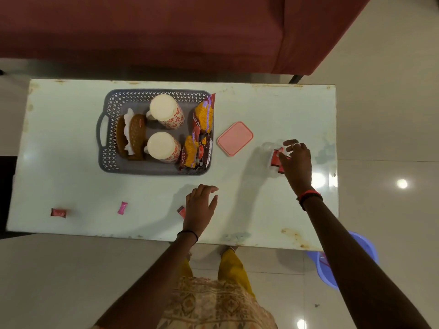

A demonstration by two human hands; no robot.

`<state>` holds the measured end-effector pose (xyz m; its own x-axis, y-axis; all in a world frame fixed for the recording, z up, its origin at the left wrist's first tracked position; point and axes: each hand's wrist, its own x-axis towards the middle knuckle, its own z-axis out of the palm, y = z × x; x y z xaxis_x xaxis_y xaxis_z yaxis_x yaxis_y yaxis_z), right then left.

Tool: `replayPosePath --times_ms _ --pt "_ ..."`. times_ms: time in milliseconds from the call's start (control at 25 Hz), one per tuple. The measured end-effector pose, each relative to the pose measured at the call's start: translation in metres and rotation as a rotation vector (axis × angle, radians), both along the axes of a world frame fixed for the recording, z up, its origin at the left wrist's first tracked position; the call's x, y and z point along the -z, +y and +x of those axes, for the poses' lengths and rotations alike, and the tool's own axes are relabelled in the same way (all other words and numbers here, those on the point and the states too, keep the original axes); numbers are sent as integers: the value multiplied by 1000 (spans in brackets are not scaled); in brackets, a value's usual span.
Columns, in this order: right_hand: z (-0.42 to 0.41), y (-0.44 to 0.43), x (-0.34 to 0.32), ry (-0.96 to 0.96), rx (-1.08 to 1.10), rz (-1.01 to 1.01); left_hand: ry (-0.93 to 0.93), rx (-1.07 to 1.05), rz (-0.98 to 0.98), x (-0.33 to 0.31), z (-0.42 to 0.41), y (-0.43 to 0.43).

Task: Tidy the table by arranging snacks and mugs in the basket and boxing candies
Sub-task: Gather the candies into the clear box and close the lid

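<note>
Dim; light probably overhead; glare on floor [402, 184]; soft table [71, 150] shadows; edges bowed.

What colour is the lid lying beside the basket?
The lid is pink, shown clearly in the head view.

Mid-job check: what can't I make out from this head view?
Clear plastic box, head view: nearly lost against the pale table; the right hand covers it, so its red candy wrappers cannot be counted, nor a grip confirmed.
Small red candy: partly behind the left hand; contact unclear.
Blue plastic tub: cut off by the table edge and right arm.
</note>
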<state>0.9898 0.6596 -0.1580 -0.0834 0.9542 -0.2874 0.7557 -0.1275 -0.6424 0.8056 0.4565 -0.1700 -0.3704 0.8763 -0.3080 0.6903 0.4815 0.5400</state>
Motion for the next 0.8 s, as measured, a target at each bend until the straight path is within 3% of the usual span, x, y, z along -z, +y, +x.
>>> replayPosePath --times_ms 160,320,480,800 --pt "-38 -52 -8 26 -145 45 12 -91 -28 -4 -20 -33" --pt "-88 -140 1 -29 -454 -115 42 -216 -68 -4 -48 -79" --pt "-140 -202 16 -87 -626 -239 75 -294 -83 4 -86 -116" --pt "-198 -239 48 -143 -605 -202 173 -628 -9 13 -204 -176"
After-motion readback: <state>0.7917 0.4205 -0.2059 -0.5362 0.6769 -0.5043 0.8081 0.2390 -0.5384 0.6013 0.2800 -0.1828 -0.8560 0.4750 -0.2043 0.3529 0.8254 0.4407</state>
